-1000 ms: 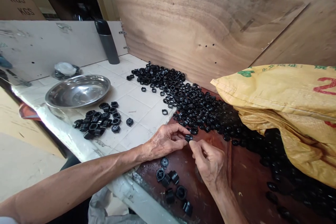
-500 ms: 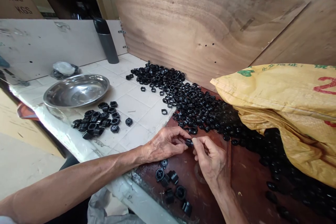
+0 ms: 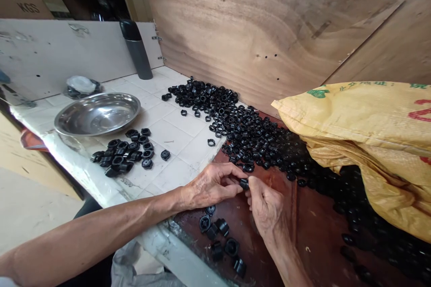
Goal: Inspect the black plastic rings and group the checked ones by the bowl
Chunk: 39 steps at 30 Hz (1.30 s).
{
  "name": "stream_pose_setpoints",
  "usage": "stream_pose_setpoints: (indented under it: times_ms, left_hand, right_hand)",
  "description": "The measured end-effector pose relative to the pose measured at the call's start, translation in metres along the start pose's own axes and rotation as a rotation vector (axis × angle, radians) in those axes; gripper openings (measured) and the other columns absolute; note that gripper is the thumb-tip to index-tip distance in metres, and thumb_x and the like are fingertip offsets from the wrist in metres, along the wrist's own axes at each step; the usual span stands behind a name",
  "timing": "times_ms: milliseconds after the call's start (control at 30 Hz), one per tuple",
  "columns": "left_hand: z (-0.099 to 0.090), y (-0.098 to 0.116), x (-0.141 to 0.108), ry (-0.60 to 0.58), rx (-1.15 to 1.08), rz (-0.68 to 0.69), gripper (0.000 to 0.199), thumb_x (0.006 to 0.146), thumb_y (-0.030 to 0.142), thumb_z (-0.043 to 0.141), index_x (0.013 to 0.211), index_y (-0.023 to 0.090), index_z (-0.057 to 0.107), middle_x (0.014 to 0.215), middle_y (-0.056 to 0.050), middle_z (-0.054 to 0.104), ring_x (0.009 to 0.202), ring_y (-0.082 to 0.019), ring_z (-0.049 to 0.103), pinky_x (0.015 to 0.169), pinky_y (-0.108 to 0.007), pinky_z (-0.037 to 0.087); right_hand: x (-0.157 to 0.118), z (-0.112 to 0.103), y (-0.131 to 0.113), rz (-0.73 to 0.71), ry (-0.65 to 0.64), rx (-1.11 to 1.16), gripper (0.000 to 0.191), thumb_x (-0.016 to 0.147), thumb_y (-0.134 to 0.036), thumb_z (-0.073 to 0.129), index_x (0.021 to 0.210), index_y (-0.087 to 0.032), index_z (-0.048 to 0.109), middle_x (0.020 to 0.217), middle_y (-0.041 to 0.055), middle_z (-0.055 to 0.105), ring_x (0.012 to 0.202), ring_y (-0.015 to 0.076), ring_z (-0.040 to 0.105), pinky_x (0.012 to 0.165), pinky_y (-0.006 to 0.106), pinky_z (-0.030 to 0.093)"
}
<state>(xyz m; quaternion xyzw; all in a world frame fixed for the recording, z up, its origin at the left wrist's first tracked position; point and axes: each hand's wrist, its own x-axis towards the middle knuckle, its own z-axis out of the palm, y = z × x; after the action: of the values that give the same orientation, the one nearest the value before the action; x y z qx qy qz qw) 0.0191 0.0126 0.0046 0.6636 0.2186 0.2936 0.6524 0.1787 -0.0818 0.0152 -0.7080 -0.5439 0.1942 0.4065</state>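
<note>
Between my two hands, above the dark red board (image 3: 316, 233), is a small black plastic part (image 3: 244, 183). My left hand (image 3: 215, 184) pinches it from the left with thumb and fingertips. From the right, the closed fingers of my right hand (image 3: 266, 202) grip the same part and cover its end. Below my left hand lie several black caps (image 3: 231, 247). Another cluster of black parts (image 3: 117, 160) sits on the white tiled surface (image 3: 178, 130) to the left. Behind my hands spreads a long pile of black rings (image 3: 235, 121).
A steel bowl (image 3: 97, 114) stands at the left, with a wrapped plastic bag (image 3: 81, 86) behind it. A dark grey bottle (image 3: 137, 51) is near the corner. Wooden panels (image 3: 252, 31) close off the back. A yellow sack (image 3: 363, 130) covers part of the pile at the right.
My right hand has shifted and turned slightly around the black part, its fingers more curled. My left hand keeps its pinch. The camera view has moved a little.
</note>
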Motion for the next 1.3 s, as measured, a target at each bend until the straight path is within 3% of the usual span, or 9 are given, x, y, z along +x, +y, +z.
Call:
stream_pose_setpoints:
  times_ms: [133, 267, 400, 500, 667, 833, 933, 1100, 1300]
  left_hand:
    - [0.001, 0.002, 0.001, 0.036, -0.186, -0.114, 0.031, 0.083, 0.03, 0.076, 0.106, 0.01, 0.071, 0.094, -0.01, 0.075, 0.081, -0.017, 0.07, 0.073, -0.027, 0.054]
    - [-0.001, 0.005, 0.0, 0.04, -0.187, -0.151, 0.037, 0.08, 0.035, 0.08, 0.105, 0.01, 0.071, 0.092, -0.009, 0.075, 0.078, -0.017, 0.069, 0.072, -0.027, 0.053]
    - [-0.002, 0.004, -0.002, 0.041, -0.167, -0.169, 0.037, 0.079, 0.035, 0.081, 0.105, 0.011, 0.073, 0.092, -0.009, 0.076, 0.075, -0.016, 0.069, 0.068, -0.026, 0.052]
    - [-0.002, 0.003, -0.003, 0.028, -0.195, -0.172, 0.037, 0.078, 0.035, 0.082, 0.106, 0.012, 0.073, 0.091, -0.009, 0.076, 0.077, -0.017, 0.07, 0.07, -0.027, 0.053]
    - [-0.003, 0.003, -0.004, 0.033, -0.284, -0.214, 0.037, 0.077, 0.035, 0.083, 0.103, 0.013, 0.071, 0.089, -0.008, 0.076, 0.079, -0.018, 0.072, 0.072, -0.028, 0.054]
    - [-0.003, 0.004, -0.005, 0.047, -0.211, -0.199, 0.035, 0.078, 0.033, 0.083, 0.103, 0.012, 0.071, 0.082, -0.005, 0.074, 0.072, -0.015, 0.069, 0.068, -0.025, 0.052]
    - [-0.003, 0.005, -0.005, 0.023, -0.295, -0.236, 0.035, 0.079, 0.034, 0.082, 0.104, 0.012, 0.07, 0.089, -0.008, 0.076, 0.078, -0.018, 0.072, 0.075, -0.029, 0.056]
    - [-0.003, 0.005, -0.006, 0.036, -0.035, -0.117, 0.031, 0.084, 0.032, 0.075, 0.108, 0.014, 0.07, 0.093, -0.008, 0.076, 0.084, -0.019, 0.073, 0.077, -0.03, 0.056]
    - [-0.003, 0.001, -0.006, -0.002, -0.139, -0.176, 0.03, 0.086, 0.032, 0.073, 0.107, 0.012, 0.067, 0.091, -0.009, 0.076, 0.081, -0.019, 0.073, 0.072, -0.028, 0.056]
  right_hand:
    - [-0.001, -0.003, 0.0, -0.106, 0.017, 0.019, 0.034, 0.098, -0.049, 0.057, 0.103, -0.02, 0.073, 0.069, 0.0026, 0.071, 0.061, 0.0182, 0.066, 0.059, 0.025, 0.052]
    - [-0.001, -0.003, 0.003, -0.107, 0.023, -0.081, 0.042, 0.099, -0.05, 0.056, 0.072, -0.021, 0.07, 0.056, 0.0017, 0.064, 0.051, 0.0158, 0.06, 0.052, 0.024, 0.047]
    - [0.001, -0.003, 0.004, -0.13, -0.016, 0.019, 0.03, 0.097, -0.047, 0.06, 0.103, -0.02, 0.073, 0.078, 0.0041, 0.076, 0.061, 0.0174, 0.068, 0.06, 0.024, 0.054]
    - [0.001, -0.002, 0.003, -0.093, -0.033, 0.009, 0.031, 0.099, -0.047, 0.057, 0.089, -0.021, 0.072, 0.064, 0.0019, 0.07, 0.055, 0.0172, 0.066, 0.055, 0.024, 0.053]
    - [-0.001, 0.002, 0.005, -0.104, -0.052, 0.086, 0.027, 0.096, -0.044, 0.062, 0.106, -0.02, 0.07, 0.081, 0.0045, 0.075, 0.066, 0.0188, 0.072, 0.064, 0.026, 0.057]
    - [-0.002, 0.007, 0.01, 0.133, -0.109, 0.247, 0.032, 0.094, -0.052, 0.062, 0.092, -0.02, 0.066, 0.058, -0.0012, 0.065, 0.051, 0.0167, 0.064, 0.054, 0.025, 0.053]
    - [-0.003, 0.009, 0.011, 0.045, -0.067, 0.205, 0.03, 0.092, -0.048, 0.066, 0.105, -0.02, 0.068, 0.076, 0.0023, 0.072, 0.063, 0.0175, 0.068, 0.061, 0.025, 0.055]
    - [-0.004, 0.013, 0.013, 0.177, -0.11, 0.249, 0.035, 0.096, -0.054, 0.059, 0.087, -0.02, 0.065, 0.057, -0.0024, 0.062, 0.047, 0.0152, 0.06, 0.052, 0.025, 0.051]
    - [-0.002, 0.014, 0.011, 0.042, -0.048, 0.255, 0.027, 0.092, -0.045, 0.066, 0.1, -0.02, 0.068, 0.068, 0.0, 0.067, 0.059, 0.0161, 0.063, 0.059, 0.026, 0.051]
